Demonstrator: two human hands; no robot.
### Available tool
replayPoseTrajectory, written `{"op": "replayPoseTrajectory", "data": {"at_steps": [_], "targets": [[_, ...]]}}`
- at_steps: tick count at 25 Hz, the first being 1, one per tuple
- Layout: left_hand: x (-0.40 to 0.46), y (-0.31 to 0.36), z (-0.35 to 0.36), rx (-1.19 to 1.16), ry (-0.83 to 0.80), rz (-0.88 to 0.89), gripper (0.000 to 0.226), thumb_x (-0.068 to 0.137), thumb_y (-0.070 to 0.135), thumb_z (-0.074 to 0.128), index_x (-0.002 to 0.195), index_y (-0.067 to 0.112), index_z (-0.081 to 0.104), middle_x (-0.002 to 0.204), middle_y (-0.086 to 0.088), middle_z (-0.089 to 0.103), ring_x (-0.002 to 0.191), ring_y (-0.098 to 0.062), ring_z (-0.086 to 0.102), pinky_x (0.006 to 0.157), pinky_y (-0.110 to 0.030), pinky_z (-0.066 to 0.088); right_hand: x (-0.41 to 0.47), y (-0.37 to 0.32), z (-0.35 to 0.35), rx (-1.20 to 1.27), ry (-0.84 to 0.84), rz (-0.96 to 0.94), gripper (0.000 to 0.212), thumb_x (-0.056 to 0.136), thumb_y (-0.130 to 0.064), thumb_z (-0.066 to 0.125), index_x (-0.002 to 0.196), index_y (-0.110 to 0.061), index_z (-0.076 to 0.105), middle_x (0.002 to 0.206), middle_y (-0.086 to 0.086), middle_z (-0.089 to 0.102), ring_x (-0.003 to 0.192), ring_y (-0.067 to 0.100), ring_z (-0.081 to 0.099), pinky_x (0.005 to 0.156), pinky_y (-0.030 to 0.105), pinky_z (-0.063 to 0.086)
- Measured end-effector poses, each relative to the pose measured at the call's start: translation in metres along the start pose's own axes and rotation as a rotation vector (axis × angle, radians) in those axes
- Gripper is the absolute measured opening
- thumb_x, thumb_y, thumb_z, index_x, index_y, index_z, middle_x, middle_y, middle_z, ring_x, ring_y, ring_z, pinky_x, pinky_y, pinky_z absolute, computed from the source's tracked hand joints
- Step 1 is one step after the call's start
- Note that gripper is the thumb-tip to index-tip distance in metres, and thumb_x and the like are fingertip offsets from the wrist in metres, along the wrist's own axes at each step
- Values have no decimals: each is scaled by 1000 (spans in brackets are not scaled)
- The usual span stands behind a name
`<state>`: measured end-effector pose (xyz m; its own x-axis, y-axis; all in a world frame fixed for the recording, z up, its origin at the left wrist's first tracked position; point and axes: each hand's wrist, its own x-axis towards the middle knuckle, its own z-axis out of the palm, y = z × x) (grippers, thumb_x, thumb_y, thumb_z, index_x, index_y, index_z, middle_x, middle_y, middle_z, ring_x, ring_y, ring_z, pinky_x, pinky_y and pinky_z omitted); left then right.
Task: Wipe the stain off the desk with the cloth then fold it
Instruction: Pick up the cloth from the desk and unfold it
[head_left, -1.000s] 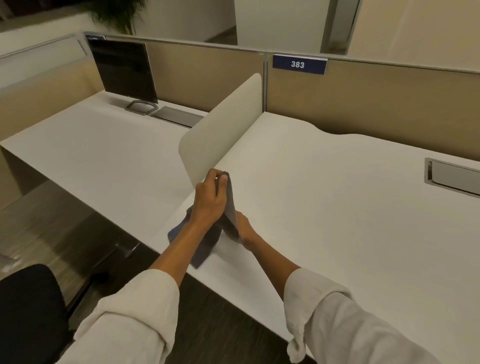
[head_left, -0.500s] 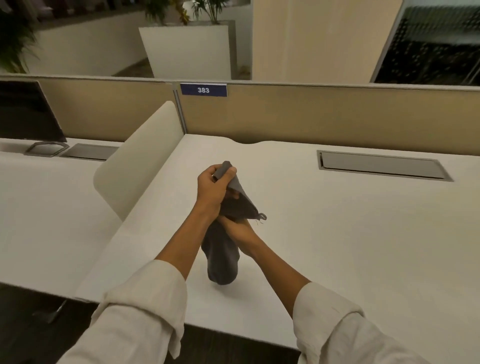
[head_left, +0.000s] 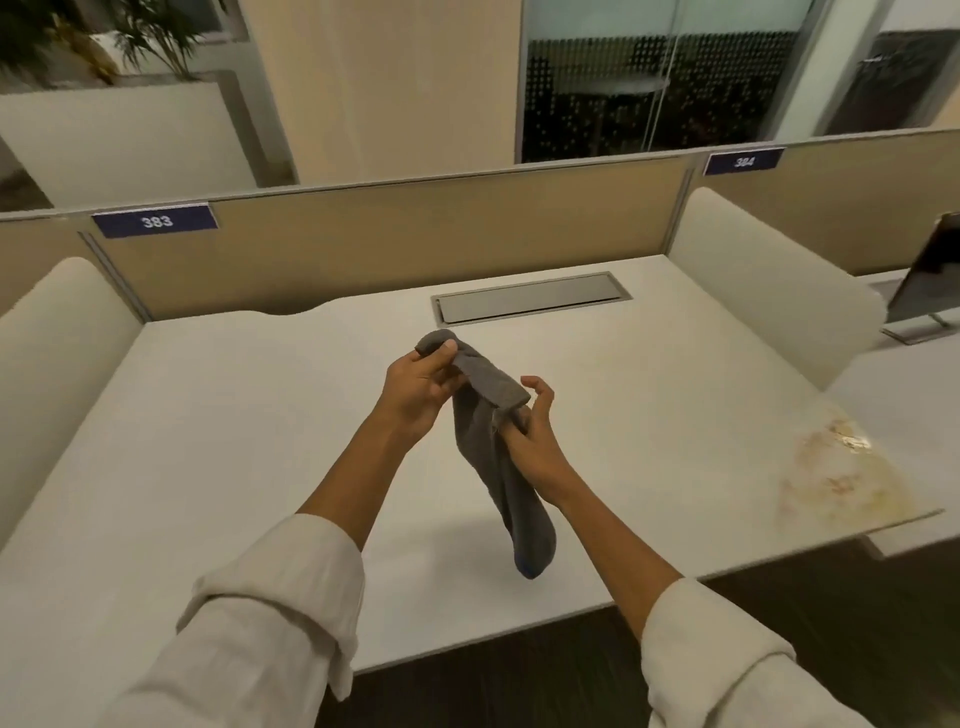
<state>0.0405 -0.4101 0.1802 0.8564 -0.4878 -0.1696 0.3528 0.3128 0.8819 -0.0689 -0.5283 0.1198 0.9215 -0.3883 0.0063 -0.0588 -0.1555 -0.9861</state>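
Note:
A grey cloth (head_left: 498, 467) hangs in the air above the middle of the white desk (head_left: 234, 441), its lower end dangling near the front edge. My left hand (head_left: 418, 389) pinches the cloth's top corner. My right hand (head_left: 530, 436) grips the cloth a little lower, with the index finger and thumb spread apart. A yellowish-brown stain (head_left: 831, 467) spreads over the desk's front right corner, well to the right of both hands.
Rounded white side dividers stand at the left (head_left: 57, 353) and right (head_left: 758, 280) of the desk. A tan back partition (head_left: 395, 244) carries the label 383. A metal cable hatch (head_left: 530, 299) sits at the back. A monitor (head_left: 930, 280) stands on the neighbouring right desk.
The view has swung right, bringing the stain and right divider into sight. The cloth came up off the desk's left corner and now hangs between both hands over the middle.

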Motion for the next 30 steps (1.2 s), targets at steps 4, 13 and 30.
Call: {"op": "replayPoseTrajectory", "data": {"at_steps": [4, 13, 30], "targets": [[2, -37, 79, 81, 55, -36, 35, 96, 21, 59, 128, 6, 54, 120, -14, 63, 112, -32, 63, 79, -38, 59, -25, 2, -75, -65, 35, -75, 34, 86, -73, 37, 118, -72, 28, 114, -45, 44, 102, -22, 52, 80, 3, 44], [-37, -106, 203, 9, -173, -162, 51, 93, 15, 60, 141, 6, 43, 125, -16, 55, 108, -31, 60, 80, -37, 57, -81, 16, -213, 47, 95, -31, 28, 99, -43, 40, 117, -53, 57, 122, -27, 61, 122, 9, 54, 103, 28, 43], [-61, -162, 292, 48, -187, -169, 24, 84, 6, 71, 105, -5, 69, 86, -9, 75, 82, -20, 75, 73, -24, 59, -125, 22, -299, 138, 268, 6, 28, 94, -55, 44, 98, -49, 71, 101, -18, 73, 100, 2, 65, 88, 21, 50]]}}
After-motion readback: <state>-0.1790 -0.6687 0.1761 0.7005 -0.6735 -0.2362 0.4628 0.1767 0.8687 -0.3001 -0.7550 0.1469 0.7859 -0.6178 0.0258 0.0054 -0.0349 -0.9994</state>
